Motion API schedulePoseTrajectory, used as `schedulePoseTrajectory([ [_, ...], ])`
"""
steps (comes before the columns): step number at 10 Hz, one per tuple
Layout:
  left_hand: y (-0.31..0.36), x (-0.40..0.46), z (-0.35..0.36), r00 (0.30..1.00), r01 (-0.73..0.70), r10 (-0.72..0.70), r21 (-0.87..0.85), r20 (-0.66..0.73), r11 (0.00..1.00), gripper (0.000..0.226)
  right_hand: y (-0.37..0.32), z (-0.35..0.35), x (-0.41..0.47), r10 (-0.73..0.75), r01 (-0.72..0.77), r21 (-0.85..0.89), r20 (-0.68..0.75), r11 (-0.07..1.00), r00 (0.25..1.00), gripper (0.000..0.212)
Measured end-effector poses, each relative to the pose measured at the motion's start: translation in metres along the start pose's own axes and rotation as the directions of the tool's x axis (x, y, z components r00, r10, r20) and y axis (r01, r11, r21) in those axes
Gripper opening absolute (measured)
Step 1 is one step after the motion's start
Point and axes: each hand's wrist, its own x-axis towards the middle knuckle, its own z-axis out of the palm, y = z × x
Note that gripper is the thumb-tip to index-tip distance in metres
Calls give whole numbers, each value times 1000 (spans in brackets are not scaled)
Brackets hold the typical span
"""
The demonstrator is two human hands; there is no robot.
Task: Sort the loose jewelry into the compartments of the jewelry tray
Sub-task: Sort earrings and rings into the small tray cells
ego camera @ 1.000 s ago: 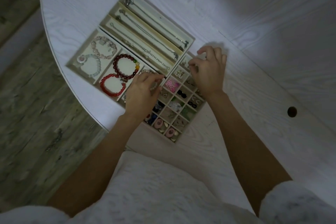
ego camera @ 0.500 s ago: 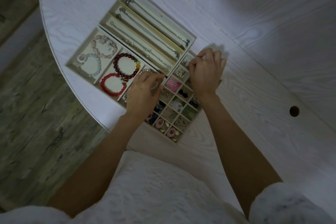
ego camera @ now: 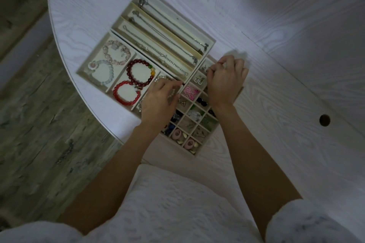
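Seen from above, a person in a pale textured top reaches both bare forearms out to a jewelry tray (ego camera: 212,41) on a white wood-grain table (ego camera: 276,25). Nearest, the tray's grid of small cells (ego camera: 189,124) holds earrings, pink oval pieces and dark beads. The left hand (ego camera: 160,100) lies over the grid's left edge, fingers curled round what looks like a pale beaded strand; exactly what it grips is partly hidden. The right hand (ego camera: 225,81) sits at the grid's far right corner, fingertips pinched together on something too small to make out, just beyond a cell with a pair of silver earrings (ego camera: 199,80). To do this step well, the pinched piece should probably be lowered straight into 1 free cell without brushing the neighbours, the left hand steadying the tray. Left of the hands lie 4 bead bracelets, among them a red bracelet (ego camera: 126,92) and a dark bracelet (ego camera: 141,73). Furthest, 3 long slots hold chains (ego camera: 173,31). A round hole (ego camera: 324,120) marks the table at right. No loose jewelry shows on the table
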Motion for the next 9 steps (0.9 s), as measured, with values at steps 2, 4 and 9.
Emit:
schedulePoseTrajectory([
  [2,0,0,1,1000,2,-2,7,6,1000,30,1,-4,2,7,-7,36,11,999,1000,9],
  [4,-1,0,1,1000,3,-3,-4,5,1000,29,4,-6,3,-14,13,60,21,998,1000,9],
  [9,11,-3,-9,999,45,-45,-35,-3,998,27,22,-42,-8,-6,-65,379,183,923,983,19],
])
